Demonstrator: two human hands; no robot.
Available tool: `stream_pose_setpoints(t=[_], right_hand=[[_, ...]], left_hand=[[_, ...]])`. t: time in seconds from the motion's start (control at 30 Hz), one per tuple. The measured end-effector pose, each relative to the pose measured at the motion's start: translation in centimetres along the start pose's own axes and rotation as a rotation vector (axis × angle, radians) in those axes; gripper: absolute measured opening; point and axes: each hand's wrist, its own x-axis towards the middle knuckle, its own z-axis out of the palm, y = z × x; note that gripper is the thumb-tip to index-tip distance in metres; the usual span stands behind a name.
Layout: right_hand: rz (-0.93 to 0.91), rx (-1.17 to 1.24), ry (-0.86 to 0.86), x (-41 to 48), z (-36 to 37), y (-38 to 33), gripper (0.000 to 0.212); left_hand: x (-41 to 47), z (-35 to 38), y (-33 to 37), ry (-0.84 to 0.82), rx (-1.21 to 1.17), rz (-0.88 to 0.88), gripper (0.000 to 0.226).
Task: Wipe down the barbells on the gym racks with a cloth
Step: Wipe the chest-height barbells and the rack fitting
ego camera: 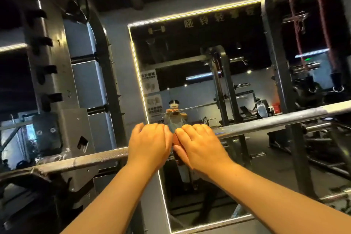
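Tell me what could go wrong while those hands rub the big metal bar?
The left hand and right hand sit close together, so fingers might pinch or scrape on the rough barbell. Only a bit of cloth shows between them; it might slip out and drop. Hard pushing might roll the bar on its rack.

cloth (pixel 175 141): mostly hidden under both hands, only a dark strip shows | barbell (pixel 266 124): middle covered by left hand (pixel 150 142) and right hand (pixel 201 146), right end cut off by edge | posters (pixel 151 81): too blurry to read
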Motion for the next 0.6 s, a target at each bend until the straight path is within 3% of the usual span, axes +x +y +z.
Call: stream_pose_setpoints(t=[0.13,0.27,0.37,0.5,0.6], right_hand=[[-0.035,0.025,-0.055,-1.6,-1.2,4.8,0.049],[0.246,0.111,0.120,-4.0,-1.7,8.4,0.040],[0.463,0.142,0.198,-3.0,-1.1,5.1,0.037],[0.279,0.045,0.051,-1.2,-0.2,1.2,0.047],[0.126,0.025,-0.060,-1.1,-1.1,3.7,0.049]], left_hand=[[0.7,0.8,1.2,-0.068,-0.068,-0.019,0.022],[0.1,1.2,1.4,-0.063,-0.037,-0.022,0.025],[0.6,1.0,1.8,-0.087,0.001,-0.022,0.023],[0.2,0.7,1.7,-0.103,0.017,-0.003,0.018],[0.1,0.6,1.5,-0.134,0.047,0.033,0.017]])
